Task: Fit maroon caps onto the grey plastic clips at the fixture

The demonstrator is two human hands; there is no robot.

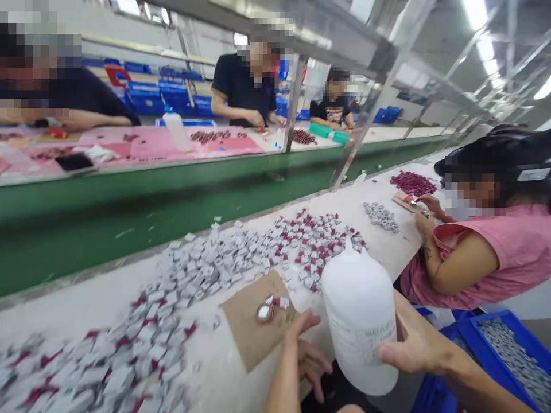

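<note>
My right hand is wrapped around a large white plastic squeeze bottle with a printed label, its narrow nozzle pointing up. To the left of the bottle, my left hand has its fingers apart and holds nothing that I can see. Just beyond that hand lies a brown cardboard sheet. On the sheet sit a small round dish with something white in it and a small grey piece. A wide heap of small grey and maroon pieces spreads along the bench behind and left.
A co-worker in a pink top works at right, near a maroon heap and a grey heap. Blue crates stand low at right. Beyond a green strip, other people work at another bench. A metal post rises ahead.
</note>
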